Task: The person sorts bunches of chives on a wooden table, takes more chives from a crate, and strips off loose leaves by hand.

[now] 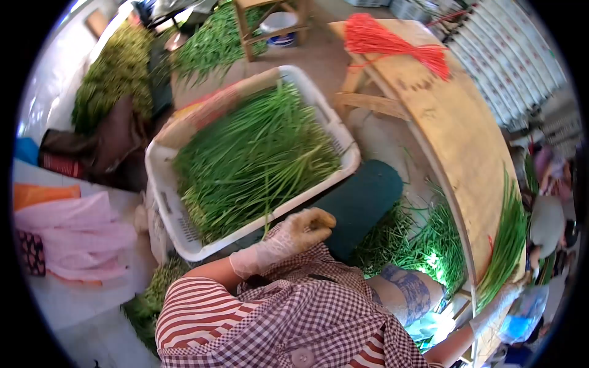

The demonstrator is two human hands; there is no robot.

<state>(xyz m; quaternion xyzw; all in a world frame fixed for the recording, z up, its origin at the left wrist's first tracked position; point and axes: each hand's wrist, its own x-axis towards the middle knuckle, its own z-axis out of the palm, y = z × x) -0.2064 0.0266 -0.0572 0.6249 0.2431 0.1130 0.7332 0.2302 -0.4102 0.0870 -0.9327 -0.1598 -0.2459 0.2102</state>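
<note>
My left hand [297, 236], in a thin clear glove with yellowed fingertips, hovers over my lap by the near rim of a white plastic basket [184, 245]. Its fingers curl loosely, with a gap between thumb and fingers and nothing visible in it. Long green garlic chives [257, 153] fill the basket. My right hand [500, 310], also gloved, reaches to the near end of the wooden table, beside a bundle of chives [506, 239]. A bit of red tie shows on that bundle. The right fingers are blurred, so their grip is unclear.
Red ties [392, 46] lie on the wooden table [454, 116]. Loose chives [429, 245] cover the floor beneath it. A dark green board [362, 196] lies beside the basket. Beyond are a wooden stool [245, 30], a white bucket [279, 27] and more chives. Pink cloth [80, 227] lies left.
</note>
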